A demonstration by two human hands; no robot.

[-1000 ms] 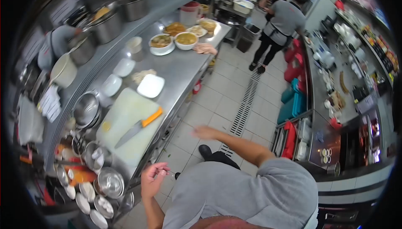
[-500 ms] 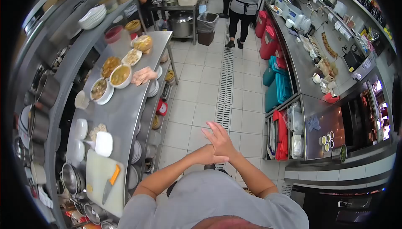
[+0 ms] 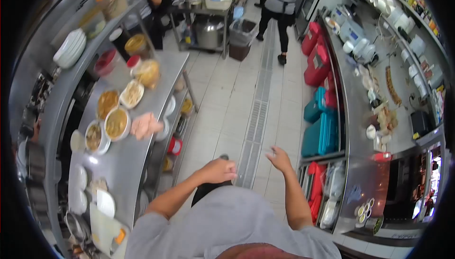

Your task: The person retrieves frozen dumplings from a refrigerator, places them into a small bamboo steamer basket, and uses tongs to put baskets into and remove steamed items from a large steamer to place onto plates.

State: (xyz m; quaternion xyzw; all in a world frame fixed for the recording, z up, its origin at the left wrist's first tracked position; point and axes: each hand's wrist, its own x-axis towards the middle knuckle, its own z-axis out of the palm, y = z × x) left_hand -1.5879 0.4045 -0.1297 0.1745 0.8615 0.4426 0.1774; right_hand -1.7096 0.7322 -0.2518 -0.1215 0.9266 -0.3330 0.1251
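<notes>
My left hand [image 3: 218, 170] is in front of my body over the floor, its fingers curled in, with nothing seen in them. Apart from it, my right hand [image 3: 279, 158] hangs over the floor drain with thumb and fingers apart, holding nothing. The steel table [image 3: 125, 164] on the left is nearest my left hand. On it are a white bowl of yellowish soup [image 3: 116, 123], a second bowl of food [image 3: 97, 137] and a crumpled pale pink item [image 3: 145, 126]. A knife with an orange handle [image 3: 119, 236] lies on a white cutting board [image 3: 102, 230].
A drain grate [image 3: 256, 121] runs along the tiled floor. Teal bins [image 3: 321, 136] and red bins [image 3: 316, 65] stand under the right counter [image 3: 360, 164]. Ahead are a lined trash bin [image 3: 241, 36] and a person in a grey shirt [image 3: 283, 3]; another person stands at the back left.
My hands have come apart: the left moved left and curled, the right moved right. The view has shifted forward along the aisle. The person ahead has changed stance.
</notes>
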